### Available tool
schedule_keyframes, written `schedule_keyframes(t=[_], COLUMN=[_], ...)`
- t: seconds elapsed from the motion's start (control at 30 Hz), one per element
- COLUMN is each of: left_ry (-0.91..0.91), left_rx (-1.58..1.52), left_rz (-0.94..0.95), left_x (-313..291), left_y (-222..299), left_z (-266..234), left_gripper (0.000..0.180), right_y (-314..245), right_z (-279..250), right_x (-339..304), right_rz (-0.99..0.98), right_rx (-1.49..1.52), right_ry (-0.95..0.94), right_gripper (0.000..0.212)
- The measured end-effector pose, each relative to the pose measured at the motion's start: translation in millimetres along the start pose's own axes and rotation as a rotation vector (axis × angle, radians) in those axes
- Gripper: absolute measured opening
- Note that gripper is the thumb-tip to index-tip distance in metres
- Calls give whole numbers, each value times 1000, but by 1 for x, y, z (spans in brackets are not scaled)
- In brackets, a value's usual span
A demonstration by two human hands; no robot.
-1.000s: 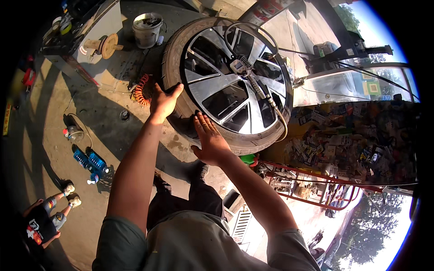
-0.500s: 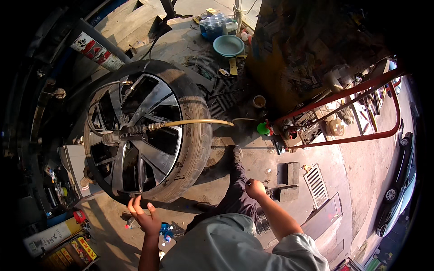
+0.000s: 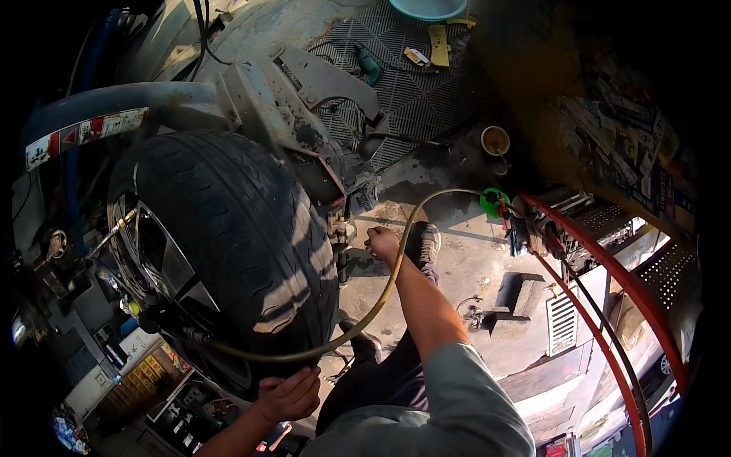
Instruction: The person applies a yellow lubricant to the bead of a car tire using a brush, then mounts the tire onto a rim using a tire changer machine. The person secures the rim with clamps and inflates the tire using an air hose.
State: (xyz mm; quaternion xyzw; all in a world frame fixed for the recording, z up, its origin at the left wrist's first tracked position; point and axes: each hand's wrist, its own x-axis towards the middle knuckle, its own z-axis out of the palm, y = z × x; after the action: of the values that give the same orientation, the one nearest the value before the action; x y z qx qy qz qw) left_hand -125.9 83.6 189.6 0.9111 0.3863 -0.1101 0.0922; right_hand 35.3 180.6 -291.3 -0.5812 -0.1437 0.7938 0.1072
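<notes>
A wheel stands tilted on the left, its black tyre turned tread toward me and its silver and black alloy rim facing left. My left hand is at the tyre's near lower end, fingers side by side and loosely bent; whether they touch the rubber is unclear. Right of the tread, my right hand is closed with its palm hidden, close to a metal fitting. A yellowish air hose loops over my right forearm and across the tyre's near end to a dark air tool beside the rim.
A red tubular frame stretches along the right, with a green round piece at its near end. Beyond the wheel lie a grey machine arm, a green power drill and a cup. A floor grate lies right of grey blocks.
My view has shifted, and the wheel now shows mostly tread instead of its rim face. My right hand has moved left toward the tyre; my left hand's spread fingers have come together.
</notes>
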Motion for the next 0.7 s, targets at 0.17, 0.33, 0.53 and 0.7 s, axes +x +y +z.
schedule_keyframes(t=[0.17,0.33,0.53,0.7], left_ry=[-91,-34,25,144], left_rx=[-24,-39,24,-20], left_rz=[133,136,-21,-24], left_x=[-30,-31,-3,-3], left_y=[-3,-4,0,-1], left_z=[17,27,7,7], left_gripper=[15,17,6,11], right_y=[-28,-23,113,168], right_z=[46,46,-55,-130], right_x=[99,104,-75,-222], right_rz=[132,-8,113,189], right_rx=[481,52,-6,-812], right_ry=[-26,46,-111,380], right_gripper=[55,44,31,62])
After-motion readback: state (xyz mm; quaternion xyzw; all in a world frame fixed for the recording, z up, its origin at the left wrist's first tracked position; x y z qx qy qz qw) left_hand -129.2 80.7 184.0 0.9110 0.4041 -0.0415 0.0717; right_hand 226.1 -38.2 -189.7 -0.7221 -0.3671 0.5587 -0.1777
